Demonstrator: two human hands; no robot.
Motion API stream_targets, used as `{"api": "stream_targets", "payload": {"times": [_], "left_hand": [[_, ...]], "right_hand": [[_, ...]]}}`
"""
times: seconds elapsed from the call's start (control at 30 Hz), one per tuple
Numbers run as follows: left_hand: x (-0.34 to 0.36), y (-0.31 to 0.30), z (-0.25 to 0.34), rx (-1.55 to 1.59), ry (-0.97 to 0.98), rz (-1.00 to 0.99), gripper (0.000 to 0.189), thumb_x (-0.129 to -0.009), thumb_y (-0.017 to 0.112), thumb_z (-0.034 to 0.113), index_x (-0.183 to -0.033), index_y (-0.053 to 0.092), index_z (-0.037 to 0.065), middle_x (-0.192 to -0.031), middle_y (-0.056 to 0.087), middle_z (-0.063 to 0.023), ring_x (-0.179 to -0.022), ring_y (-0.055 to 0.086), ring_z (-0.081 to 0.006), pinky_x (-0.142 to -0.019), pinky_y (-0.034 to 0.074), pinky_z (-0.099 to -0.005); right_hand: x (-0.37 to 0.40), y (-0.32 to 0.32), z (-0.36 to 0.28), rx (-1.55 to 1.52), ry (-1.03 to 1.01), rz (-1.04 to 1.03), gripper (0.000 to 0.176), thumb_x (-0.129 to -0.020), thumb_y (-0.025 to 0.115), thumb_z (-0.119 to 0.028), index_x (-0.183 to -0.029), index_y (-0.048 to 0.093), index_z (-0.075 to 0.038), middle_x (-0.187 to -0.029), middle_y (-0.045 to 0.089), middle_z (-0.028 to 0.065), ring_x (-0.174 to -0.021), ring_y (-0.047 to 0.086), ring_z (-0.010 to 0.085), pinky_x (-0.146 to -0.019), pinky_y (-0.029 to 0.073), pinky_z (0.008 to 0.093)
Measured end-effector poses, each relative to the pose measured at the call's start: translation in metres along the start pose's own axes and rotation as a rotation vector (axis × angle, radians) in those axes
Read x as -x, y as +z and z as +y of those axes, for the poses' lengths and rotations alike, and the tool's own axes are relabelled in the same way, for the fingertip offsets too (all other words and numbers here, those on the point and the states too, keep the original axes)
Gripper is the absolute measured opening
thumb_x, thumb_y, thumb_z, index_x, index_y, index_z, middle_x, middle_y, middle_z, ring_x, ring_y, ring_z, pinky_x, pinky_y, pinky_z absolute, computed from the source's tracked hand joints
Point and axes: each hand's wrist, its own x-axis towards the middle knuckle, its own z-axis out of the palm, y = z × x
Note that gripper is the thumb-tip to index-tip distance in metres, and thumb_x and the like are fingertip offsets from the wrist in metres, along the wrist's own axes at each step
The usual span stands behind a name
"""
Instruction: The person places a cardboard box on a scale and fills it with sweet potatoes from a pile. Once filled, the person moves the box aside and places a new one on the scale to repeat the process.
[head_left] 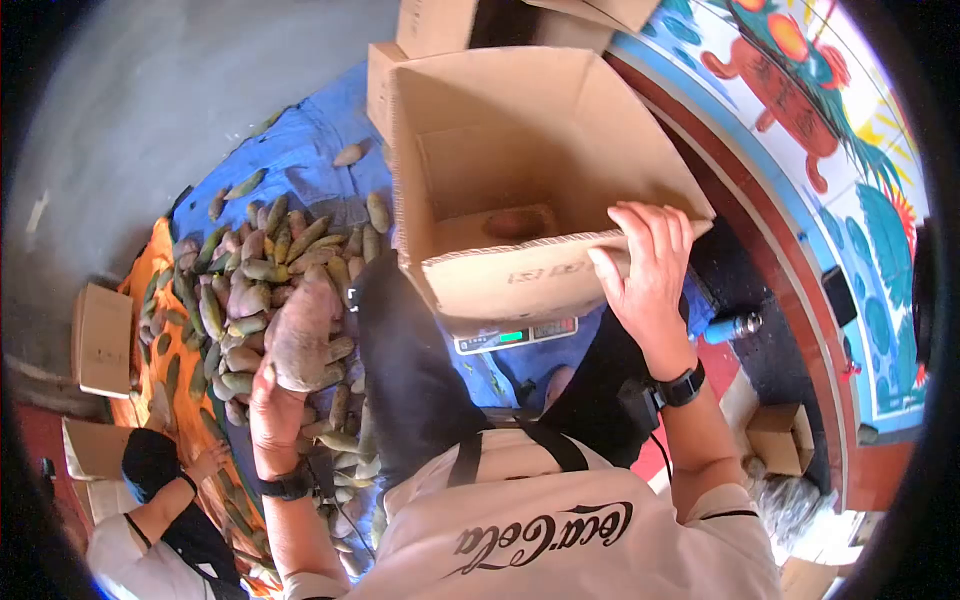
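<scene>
In my left hand (273, 405) is a large, pinkish-brown sweet potato (303, 335), its lower end resting on the curled fingers and palm. It overlaps a heap of long green and purplish tubers (262, 270) in this view. My right hand (648, 255) grips the near right rim of a tall cardboard box (510, 270), thumb on the outer side and fingers over the edge. The box is open at the top, and a reddish-brown tuber (513, 224) shows on its bottom. Under the box is a digital scale (515, 336) with a lit green display.
A blue tarp (320, 125) and an orange sheet (160, 280) lie under the tubers. Other cardboard boxes (103, 340) stand at left, behind and lower right. Another person (165, 520) crouches at lower left. A blue bottle (733, 328) lies by the painted wall (790, 120).
</scene>
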Motion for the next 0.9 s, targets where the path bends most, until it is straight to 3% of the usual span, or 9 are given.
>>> {"api": "stream_targets", "payload": {"times": [0.3,0.37,0.57,0.63,0.9], "left_hand": [[-0.047,0.097,0.027,0.044,0.112,-0.172,0.069,-0.085,0.061,0.041,-0.137,0.039,0.002,-0.142,0.04,-0.0127,-0.129,0.04,-0.03,-0.104,0.034,-0.0468],[-0.055,0.129,0.032,-0.05,0.227,-0.26,0.064,-0.083,0.064,0.038,-0.129,0.046,-0.003,-0.129,0.052,-0.0144,-0.121,0.048,-0.0251,-0.104,0.035,-0.0382],[-0.067,0.214,0.037,-0.576,0.329,-0.218,0.052,-0.083,0.066,0.03,-0.121,0.051,-0.002,-0.109,0.059,-0.0084,-0.102,0.053,-0.0158,-0.091,0.04,-0.0298],[-0.068,0.223,0.032,-0.747,0.347,-0.225,0.04,-0.085,0.066,0.011,-0.12,0.052,-0.001,-0.105,0.06,-0.0065,-0.094,0.056,-0.0129,-0.084,0.046,-0.0268],[-0.065,0.182,0.02,-0.809,0.521,-0.053,0.028,-0.089,0.059,0.006,-0.116,0.056,-0.001,-0.104,0.061,-0.0066,-0.093,0.057,-0.0115,-0.081,0.048,-0.0258]], "right_hand": [[0.01,-0.007,0.015,0.042,0.068,-0.062,0.046,-0.071,0.074,-0.025,-0.109,0.057,-0.007,-0.103,0.056,0.0103,-0.099,0.052,0.0297,-0.096,0.035,0.0468],[0.01,-0.007,0.015,0.024,0.078,-0.059,0.046,-0.071,0.074,-0.025,-0.109,0.057,-0.007,-0.103,0.056,0.0106,-0.099,0.051,0.0299,-0.097,0.035,0.0466],[0.01,-0.004,0.015,0.017,0.087,-0.04,0.046,-0.071,0.073,-0.025,-0.11,0.057,-0.007,-0.104,0.056,0.011,-0.101,0.051,0.03,-0.098,0.034,0.0474],[0.01,-0.003,0.015,0.01,0.081,-0.029,0.046,-0.071,0.073,-0.025,-0.11,0.057,-0.007,-0.104,0.056,0.0111,-0.101,0.051,0.03,-0.098,0.034,0.0477],[0.01,-0.004,0.016,0.043,0.066,-0.051,0.046,-0.073,0.072,-0.028,-0.111,0.056,-0.007,-0.103,0.055,0.0113,-0.1,0.051,0.0294,-0.097,0.034,0.0481]]}}
